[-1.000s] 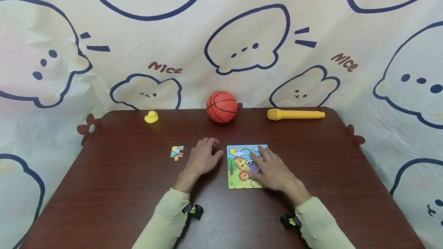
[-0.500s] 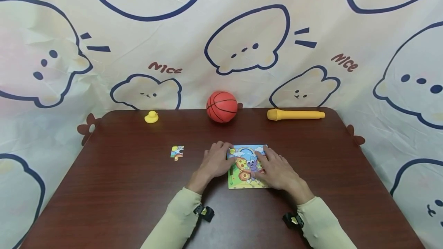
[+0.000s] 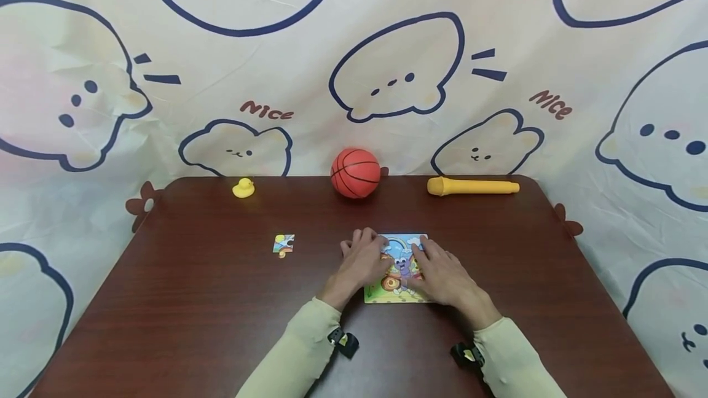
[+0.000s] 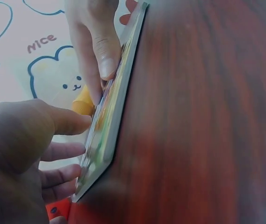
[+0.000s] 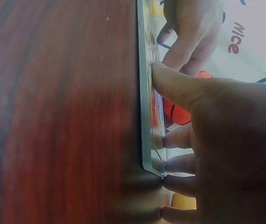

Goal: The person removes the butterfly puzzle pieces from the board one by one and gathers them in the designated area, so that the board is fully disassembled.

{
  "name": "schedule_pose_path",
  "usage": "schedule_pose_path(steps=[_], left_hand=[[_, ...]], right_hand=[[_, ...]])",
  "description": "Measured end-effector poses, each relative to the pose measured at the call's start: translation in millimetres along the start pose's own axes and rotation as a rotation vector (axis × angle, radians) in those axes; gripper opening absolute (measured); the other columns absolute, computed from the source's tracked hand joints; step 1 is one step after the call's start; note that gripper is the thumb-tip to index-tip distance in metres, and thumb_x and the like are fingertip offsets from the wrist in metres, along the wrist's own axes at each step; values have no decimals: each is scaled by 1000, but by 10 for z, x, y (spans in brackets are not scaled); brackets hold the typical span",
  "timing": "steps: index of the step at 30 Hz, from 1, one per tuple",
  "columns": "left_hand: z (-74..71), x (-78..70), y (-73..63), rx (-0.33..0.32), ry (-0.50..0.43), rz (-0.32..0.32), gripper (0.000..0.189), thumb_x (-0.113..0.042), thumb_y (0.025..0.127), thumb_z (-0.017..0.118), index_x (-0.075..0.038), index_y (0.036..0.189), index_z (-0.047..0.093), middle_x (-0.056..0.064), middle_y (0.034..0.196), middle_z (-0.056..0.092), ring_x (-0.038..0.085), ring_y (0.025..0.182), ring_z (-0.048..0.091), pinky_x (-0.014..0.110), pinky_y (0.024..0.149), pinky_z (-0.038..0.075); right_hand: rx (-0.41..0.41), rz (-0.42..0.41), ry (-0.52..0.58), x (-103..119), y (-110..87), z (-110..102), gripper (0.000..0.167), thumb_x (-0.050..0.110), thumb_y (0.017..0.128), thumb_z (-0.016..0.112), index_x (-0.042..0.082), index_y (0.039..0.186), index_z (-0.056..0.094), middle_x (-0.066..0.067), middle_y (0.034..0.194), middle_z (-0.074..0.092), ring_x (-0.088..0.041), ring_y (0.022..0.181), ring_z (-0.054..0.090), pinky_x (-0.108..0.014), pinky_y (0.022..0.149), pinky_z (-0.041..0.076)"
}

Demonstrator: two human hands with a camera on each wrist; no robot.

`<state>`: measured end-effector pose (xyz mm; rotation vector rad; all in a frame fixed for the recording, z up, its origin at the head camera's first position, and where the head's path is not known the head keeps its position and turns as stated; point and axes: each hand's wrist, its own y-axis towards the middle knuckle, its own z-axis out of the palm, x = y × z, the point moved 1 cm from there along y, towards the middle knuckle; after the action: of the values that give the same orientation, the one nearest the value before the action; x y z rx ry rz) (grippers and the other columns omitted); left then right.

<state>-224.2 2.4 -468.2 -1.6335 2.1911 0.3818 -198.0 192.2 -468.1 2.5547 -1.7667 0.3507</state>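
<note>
A jigsaw puzzle (image 3: 403,269) with a cartoon picture lies flat on the table, seen edge-on in both wrist views. My left hand (image 3: 364,258) lies over its left part, fingers spread, fingertips right at the picture in the left wrist view. Across the right part rests my right hand (image 3: 442,272), its thumb (image 5: 170,80) on the picture and some fingers reaching past the puzzle's edge. The two hands cover the left and right sides of the picture. A loose jigsaw piece (image 3: 284,244) lies to the left, apart from both hands.
Along the far edge of the brown table (image 3: 193,300) stand a yellow rubber duck (image 3: 243,188), a small red basketball (image 3: 356,173) and a yellow toy microphone (image 3: 472,187). A white cloth (image 3: 310,66) with cartoon drawings hangs close behind.
My left hand has moved right from the bare table onto the puzzle's left part. The right hand has barely shifted on the puzzle, and the loose piece stays put.
</note>
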Motion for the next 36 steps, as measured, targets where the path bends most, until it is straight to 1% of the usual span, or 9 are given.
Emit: schedule_pose_path(steps=[4,8,14,18,23,28,31,36], left_hand=[[21,-33,29,-5,13,-15,40,-33,87,65,-18,124,64,5,121,51,22,108,40,50,89,29],[37,-37,46,-21,26,-45,45,-35,85,67,-16,126,63,5,121,52,23,109,41,50,91,29],[42,-36,53,-55,25,-94,43,-38,82,70,-14,118,66,7,115,54,24,108,41,54,94,28],[41,-30,60,-69,16,-107,39,-38,83,70,-14,114,66,7,112,56,24,106,42,53,93,27],[35,-33,94,-41,4,-110,38,-38,84,71,-13,113,65,6,108,57,25,104,43,54,92,27],[25,-47,126,-9,23,-121,40,-40,84,72,-13,113,65,5,107,58,24,103,45,53,91,28],[23,-58,134,-6,40,-116,37,-39,84,72,-14,110,66,4,106,60,24,101,48,52,89,29],[23,-73,139,-26,18,-108,35,-35,84,73,-13,108,63,5,102,62,24,96,51,52,88,28]], right_hand=[[2,-3,6,2,-1,-5,80,55,89,60,7,148,37,-19,157,26,-37,143,30,-62,107,31],[9,-2,5,8,6,-8,80,55,89,59,7,149,36,-19,158,25,-37,144,28,-62,108,30],[9,7,0,12,13,-12,81,55,89,60,7,149,36,-19,158,24,-38,145,27,-63,108,29],[7,1,-4,9,8,-11,80,55,89,59,7,149,36,-19,158,24,-38,145,27,-63,108,29],[-3,-11,-12,1,-1,-8,80,55,89,59,7,148,37,-19,158,25,-38,144,28,-63,106,30],[-9,-22,-15,-5,-3,-5,79,55,89,59,6,148,37,-20,157,26,-39,144,28,-63,106,31],[-3,-18,-13,-4,0,-7,80,56,89,59,6,148,37,-20,157,26,-39,144,28,-63,106,31],[5,-11,-8,6,10,-19,79,56,89,59,6,148,38,-19,157,26,-38,144,27,-64,106,30]])
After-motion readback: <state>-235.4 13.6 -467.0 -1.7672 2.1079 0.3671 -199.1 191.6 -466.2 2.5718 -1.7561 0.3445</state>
